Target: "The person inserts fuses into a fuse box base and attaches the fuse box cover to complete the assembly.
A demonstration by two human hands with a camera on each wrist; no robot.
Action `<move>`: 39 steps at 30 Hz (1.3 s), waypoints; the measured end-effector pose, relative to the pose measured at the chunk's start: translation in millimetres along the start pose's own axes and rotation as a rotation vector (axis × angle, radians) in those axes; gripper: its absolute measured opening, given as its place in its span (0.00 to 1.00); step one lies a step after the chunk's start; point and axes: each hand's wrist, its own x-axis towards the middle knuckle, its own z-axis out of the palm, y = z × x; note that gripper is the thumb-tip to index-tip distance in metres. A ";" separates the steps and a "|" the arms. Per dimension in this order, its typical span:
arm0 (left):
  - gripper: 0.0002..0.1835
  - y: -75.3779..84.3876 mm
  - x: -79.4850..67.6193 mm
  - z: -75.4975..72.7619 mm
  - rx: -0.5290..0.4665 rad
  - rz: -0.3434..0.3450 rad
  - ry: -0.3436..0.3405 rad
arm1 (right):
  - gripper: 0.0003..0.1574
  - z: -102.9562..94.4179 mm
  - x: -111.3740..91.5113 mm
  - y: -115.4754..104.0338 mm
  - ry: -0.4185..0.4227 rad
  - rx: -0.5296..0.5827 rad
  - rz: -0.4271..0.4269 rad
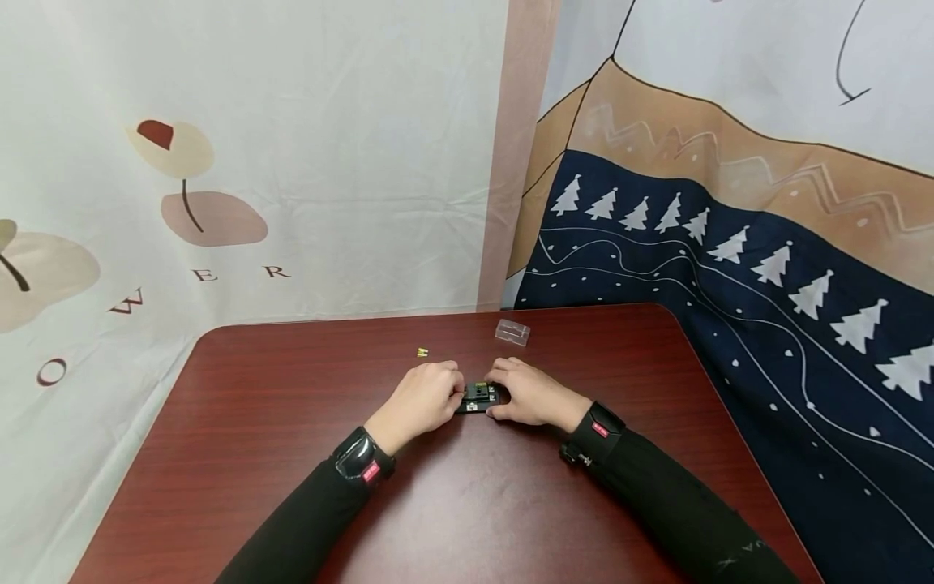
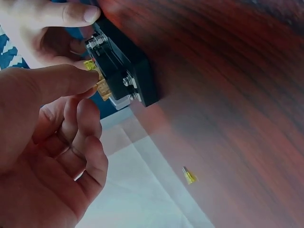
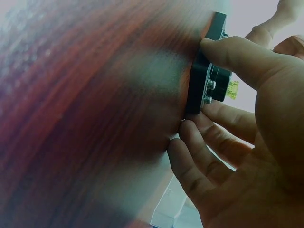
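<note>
A black block [image 1: 477, 398] is on the reddish-brown table [image 1: 467, 495], between the 2 hands and touched by both. Its long axis seems to go from left to right across the person's front, though the left hand covers 1 end. The base is down, and the face with the fittings points upward. Near the right end, the right wrist view shows 2 metal screws [image 3: 211, 84], and a yellow fuse [image 3: 232, 90] stands out from the raised part.

The left hand [image 1: 425, 396] is narrow at its tips: it pinches an orange-brown piece [image 2: 103, 90] on the top of the block. I cannot tell how deep this piece sits. The right hand [image 1: 536, 397] holds the right end, the thumb on the near side and the fingers around the far side.

Behind the left hand, a loose yellow fuse [image 2: 190, 176] lies on the table; in the left wrist view its grey end points to the upper left. Behind the right hand there is a clear box [image 1: 513, 332], near the far edge. Printed cloth [image 1: 379, 162] hangs behind the table.
</note>
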 end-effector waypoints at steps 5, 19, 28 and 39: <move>0.10 -0.1 0.6 -0.3 -0.018 -0.007 -0.017 | 0.29 0.4 0.6 -0.1 -0.004 0.002 0.005; 0.06 -2.5 -2.8 0.9 -0.022 -0.040 -0.030 | 0.29 1.7 1.9 0.8 -0.014 0.000 0.014; 0.02 -3.5 -5.1 0.1 0.030 -0.021 -0.028 | 0.29 1.6 1.2 1.4 -0.015 -0.002 0.024; 0.04 -24.7 -9.4 -9.4 0.003 -0.111 -0.010 | 0.30 -0.5 -0.5 -0.7 -0.005 -0.010 -0.003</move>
